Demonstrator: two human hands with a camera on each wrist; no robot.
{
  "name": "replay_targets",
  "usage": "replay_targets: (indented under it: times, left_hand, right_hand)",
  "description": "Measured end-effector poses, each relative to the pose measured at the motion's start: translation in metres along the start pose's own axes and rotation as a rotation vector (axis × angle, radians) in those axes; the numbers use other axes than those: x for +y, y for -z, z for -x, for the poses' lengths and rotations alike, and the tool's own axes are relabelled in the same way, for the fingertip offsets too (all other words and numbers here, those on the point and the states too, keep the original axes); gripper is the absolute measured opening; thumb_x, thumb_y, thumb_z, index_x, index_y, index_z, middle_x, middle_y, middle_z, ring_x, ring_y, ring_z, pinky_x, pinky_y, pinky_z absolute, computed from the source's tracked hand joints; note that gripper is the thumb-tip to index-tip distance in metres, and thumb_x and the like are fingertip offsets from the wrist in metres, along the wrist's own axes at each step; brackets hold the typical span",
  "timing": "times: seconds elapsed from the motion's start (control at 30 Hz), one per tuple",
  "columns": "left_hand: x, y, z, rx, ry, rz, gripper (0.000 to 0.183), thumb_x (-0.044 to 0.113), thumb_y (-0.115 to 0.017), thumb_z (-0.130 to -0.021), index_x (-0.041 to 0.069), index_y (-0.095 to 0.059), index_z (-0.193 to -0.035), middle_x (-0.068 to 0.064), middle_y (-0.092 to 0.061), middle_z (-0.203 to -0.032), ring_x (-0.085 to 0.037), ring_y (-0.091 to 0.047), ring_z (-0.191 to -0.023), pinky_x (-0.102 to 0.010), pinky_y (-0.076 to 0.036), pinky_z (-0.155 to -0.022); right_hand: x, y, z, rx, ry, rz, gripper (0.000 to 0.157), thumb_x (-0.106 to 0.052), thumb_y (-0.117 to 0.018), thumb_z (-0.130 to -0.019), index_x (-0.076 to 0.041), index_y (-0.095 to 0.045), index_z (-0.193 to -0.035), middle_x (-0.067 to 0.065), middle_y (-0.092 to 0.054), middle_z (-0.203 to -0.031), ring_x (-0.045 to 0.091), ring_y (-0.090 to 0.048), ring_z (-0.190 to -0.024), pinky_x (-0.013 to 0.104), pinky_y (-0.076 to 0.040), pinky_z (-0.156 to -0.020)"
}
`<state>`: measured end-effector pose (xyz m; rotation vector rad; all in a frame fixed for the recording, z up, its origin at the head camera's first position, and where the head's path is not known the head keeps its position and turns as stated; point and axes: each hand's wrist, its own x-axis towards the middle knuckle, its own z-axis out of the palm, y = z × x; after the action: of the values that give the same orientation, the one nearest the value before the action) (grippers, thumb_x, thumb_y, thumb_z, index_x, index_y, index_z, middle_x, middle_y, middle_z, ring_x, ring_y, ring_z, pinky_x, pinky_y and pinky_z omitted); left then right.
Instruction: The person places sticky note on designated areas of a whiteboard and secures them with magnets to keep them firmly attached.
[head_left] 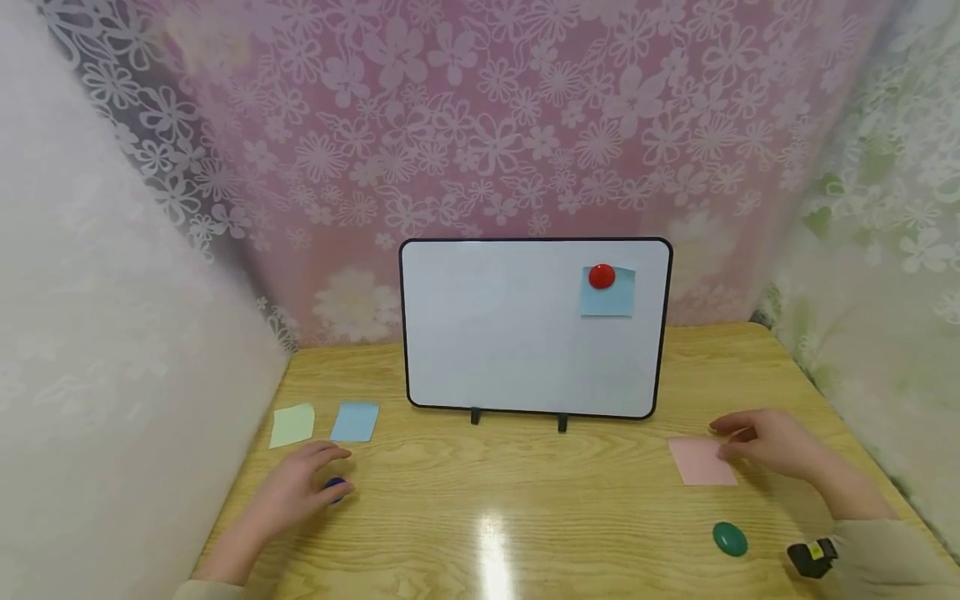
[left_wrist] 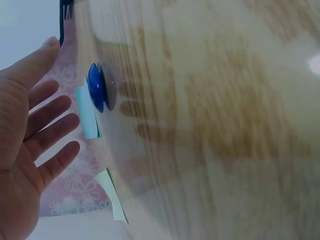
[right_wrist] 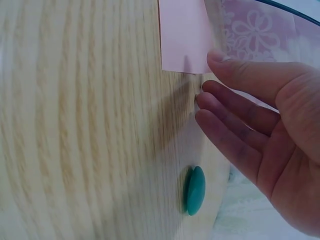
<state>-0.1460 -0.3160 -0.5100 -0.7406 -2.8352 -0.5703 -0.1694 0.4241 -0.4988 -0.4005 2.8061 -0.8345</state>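
My left hand (head_left: 296, 487) hovers over a round blue magnet (left_wrist: 97, 88) on the table, its fingers spread loosely with nothing between them. Beyond that hand lie a blue sticky note (head_left: 355, 422) and a pale green sticky note (head_left: 292, 425). On the right, my right hand (head_left: 772, 446) is at the right edge of a pink sticky note (head_left: 701, 462), fingers loosely bent and holding nothing. Whether the thumb touches the note I cannot tell. Nearer to me sits an oval green magnet (head_left: 730, 539), also seen below the fingers in the right wrist view.
A black-framed whiteboard (head_left: 510, 333) stands at the back on small black feet. A red magnet (head_left: 602, 277) holds another blue sticky note (head_left: 607, 304) on its upper right. The wrist camera (head_left: 812, 557) is on my right sleeve. Patterned cloth (head_left: 487, 125) encloses the wooden table (head_left: 480, 492).
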Motion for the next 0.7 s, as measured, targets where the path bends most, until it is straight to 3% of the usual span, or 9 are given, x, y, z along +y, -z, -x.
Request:
replay_targets:
  times: [0.13,0.37,0.7]
  left_hand:
    - [-0.0016,-0.0002,0.0018,-0.002,0.004,-0.006,0.048,0.029,-0.096,-0.082,0.008,-0.078,-0.121,0.000,-0.072,-0.119,-0.025,-0.071,-0.107,-0.048,-0.060,-0.089]
    - [-0.0059,-0.0056,0.0018,-0.082,-0.014,-0.043,0.056,0.039,-0.095,-0.082,0.004,-0.078,-0.122,-0.003,-0.072,-0.118,-0.025,-0.071,-0.107,-0.046,-0.059,-0.093]
    - [-0.0098,-0.0061,0.0044,-0.124,0.039,-0.016,0.053,0.037,-0.096,-0.081,0.007,-0.079,-0.121,0.001,-0.070,-0.116,-0.021,-0.069,-0.103,-0.043,-0.060,-0.090]
  right_hand:
    - [-0.0015,-0.0007,-0.0011,-0.007,-0.012,0.009,0.041,-0.017,-0.084,-0.095,0.008,-0.073,-0.126,0.019,-0.076,-0.119,0.031,-0.075,-0.097,0.029,-0.059,-0.076]
    - [-0.0032,-0.0017,-0.0016,-0.002,-0.037,0.029,0.040,-0.018,-0.084,-0.095,0.006,-0.074,-0.125,0.018,-0.076,-0.118,0.032,-0.073,-0.099,0.031,-0.058,-0.076]
    - [-0.0033,-0.0039,-0.0039,0.005,-0.060,0.036,0.034,-0.018,-0.084,-0.095,0.003,-0.076,-0.120,0.015,-0.076,-0.113,0.032,-0.072,-0.098,0.036,-0.058,-0.076]
